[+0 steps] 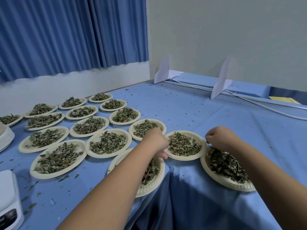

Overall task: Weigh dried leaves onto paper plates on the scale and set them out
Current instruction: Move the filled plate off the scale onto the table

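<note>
A paper plate (182, 158) heaped with dried leaves (182, 144) sits on the blue table (199, 112), at the right end of the rows. My left hand (156, 143) grips its left rim, fingers curled under the edge. At the plate's right rim my right hand (219, 138) pinches the edge with curled fingers. Two more filled plates lie nearer me: one (149, 188) under my left forearm and one (216, 178) under my right wrist. The white scale (8, 201) stands at the lower left with nothing on it.
Several filled plates (93, 125) lie in rows across the left half of the table. A stack of unused plates (5, 136) is at the left edge. A white divider board (232, 39) on paper feet and a white cable (265, 107) run along the back right. Leaf crumbs are scattered about.
</note>
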`<state>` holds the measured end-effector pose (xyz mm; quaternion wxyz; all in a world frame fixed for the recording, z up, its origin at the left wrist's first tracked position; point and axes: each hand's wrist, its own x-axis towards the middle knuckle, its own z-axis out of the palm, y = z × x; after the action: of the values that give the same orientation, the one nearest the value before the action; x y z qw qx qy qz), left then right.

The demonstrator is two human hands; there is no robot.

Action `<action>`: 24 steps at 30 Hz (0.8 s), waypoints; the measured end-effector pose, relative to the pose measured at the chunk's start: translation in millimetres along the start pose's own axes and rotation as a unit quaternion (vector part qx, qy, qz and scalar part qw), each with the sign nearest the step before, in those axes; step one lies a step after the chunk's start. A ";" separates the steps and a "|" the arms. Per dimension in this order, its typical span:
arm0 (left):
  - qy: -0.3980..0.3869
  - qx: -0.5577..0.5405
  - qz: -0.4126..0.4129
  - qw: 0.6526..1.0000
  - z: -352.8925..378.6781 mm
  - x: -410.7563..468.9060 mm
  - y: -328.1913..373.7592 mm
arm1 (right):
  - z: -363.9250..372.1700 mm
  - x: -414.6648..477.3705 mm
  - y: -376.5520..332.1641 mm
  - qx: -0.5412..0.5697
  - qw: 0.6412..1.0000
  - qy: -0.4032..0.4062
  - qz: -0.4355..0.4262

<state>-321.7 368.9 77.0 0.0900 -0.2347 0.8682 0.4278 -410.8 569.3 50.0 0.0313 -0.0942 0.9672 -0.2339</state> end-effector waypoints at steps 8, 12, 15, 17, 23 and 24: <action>0.064 -0.279 0.095 0.953 -40.5 -11.3 -39.0 | 4.0 -15.6 -34.9 0.043 0.995 0.052 -0.068; 0.103 -0.358 0.109 0.922 -69.1 -23.0 -67.1 | 17.8 -24.8 -82.8 0.061 0.988 0.071 -0.123; 0.135 -0.380 0.105 0.909 -101.8 -39.4 -90.3 | 33.1 -33.2 -132.0 0.078 0.978 0.064 -0.185; 0.163 -0.379 0.102 0.905 -127.2 -54.6 -108.5 | 45.3 -43.7 -171.6 0.108 0.967 0.040 -0.226; 0.288 -0.400 0.079 0.866 -200.8 -105.5 -188.1 | 94.4 -85.0 -286.3 0.156 0.921 -0.063 -0.350; 0.312 -0.406 0.069 0.856 -210.2 -114.5 -204.2 | 102.4 -91.8 -302.7 0.154 0.914 -0.077 -0.367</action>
<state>-113.4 134.7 104.7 -0.3186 -0.3106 0.6140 0.6519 -259.3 277.5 99.3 0.0314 -0.4543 0.8111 -0.3671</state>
